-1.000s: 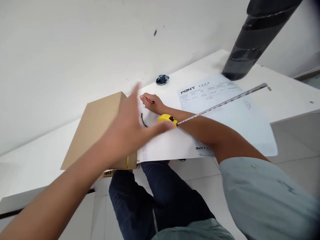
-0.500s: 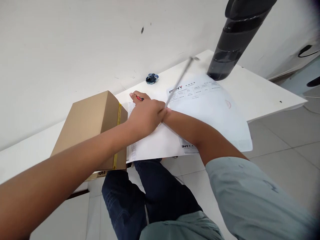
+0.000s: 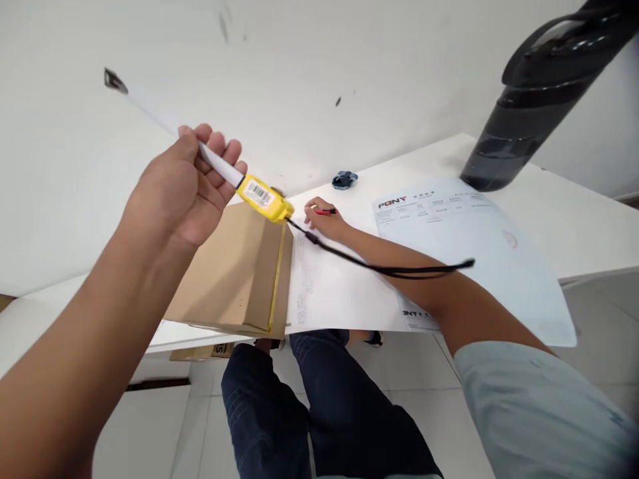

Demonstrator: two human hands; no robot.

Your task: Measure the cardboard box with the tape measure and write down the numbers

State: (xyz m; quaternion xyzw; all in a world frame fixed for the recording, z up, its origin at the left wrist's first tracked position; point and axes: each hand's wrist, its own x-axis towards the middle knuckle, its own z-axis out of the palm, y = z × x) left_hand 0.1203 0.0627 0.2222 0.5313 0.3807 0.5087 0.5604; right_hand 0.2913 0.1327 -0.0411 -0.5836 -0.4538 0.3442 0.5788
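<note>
My left hand (image 3: 187, 179) is raised above the cardboard box (image 3: 224, 273), pinching the white blade of a small tape measure (image 3: 262, 197). Its yellow case carries a barcode label and hangs in the air at my fingertips, trailing a black wrist strap (image 3: 394, 269) across my right forearm. The blade's metal end hook points to the upper left. My right hand (image 3: 324, 218) rests near the box's far corner on white paper (image 3: 344, 293), its fingers closed round a red and black pen (image 3: 327, 211). The paper has handwritten marks along its left side.
A printed sheet (image 3: 469, 266) curls over the right side of the white table (image 3: 559, 226). Near the wall lies a small dark-blue object (image 3: 344, 179). A black cylindrical post (image 3: 514, 126) leans at the upper right. Yellow tape lines the box's edge.
My left hand has swung from beside my right wrist up to the left, carrying the tape measure. The right hand stays on the paper with the pen. The view has shifted left.
</note>
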